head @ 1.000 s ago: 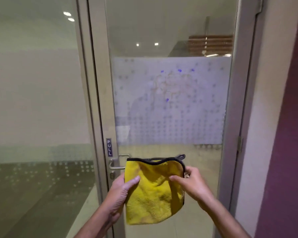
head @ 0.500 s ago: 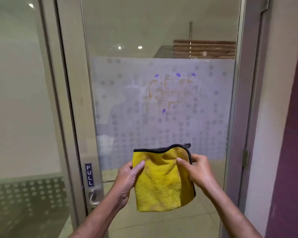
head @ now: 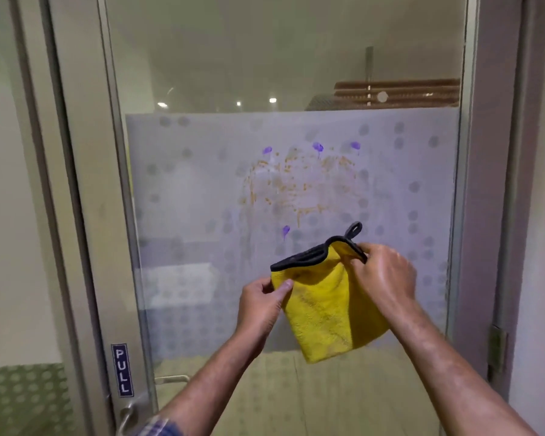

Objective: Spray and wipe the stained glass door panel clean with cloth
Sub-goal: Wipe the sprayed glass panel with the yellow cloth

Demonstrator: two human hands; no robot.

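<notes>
A glass door panel (head: 186,190) with a frosted dotted band fills the view. On the frosted band sits a patch of orange-brown stains (head: 296,187) with a few purple blotches around it. Just below the stains I hold a folded yellow cloth (head: 324,309) with a black edge and a hanging loop. My left hand (head: 260,302) pinches its left corner. My right hand (head: 383,275) grips its upper right corner near the loop. The cloth hangs in front of the glass; whether it touches is unclear. No spray bottle is in view.
The door's metal frame (head: 85,215) runs down the left, with a blue PULL label (head: 122,370) and a lever handle (head: 129,416) below it. A hinge (head: 497,349) and a wall stand at the right. A fixed glass pane lies left of the frame.
Both hands have raised the cloth from door-handle height to just under the stains. The view has closed in on the door. The cloth's top edge now folds over, tilted up to the right.
</notes>
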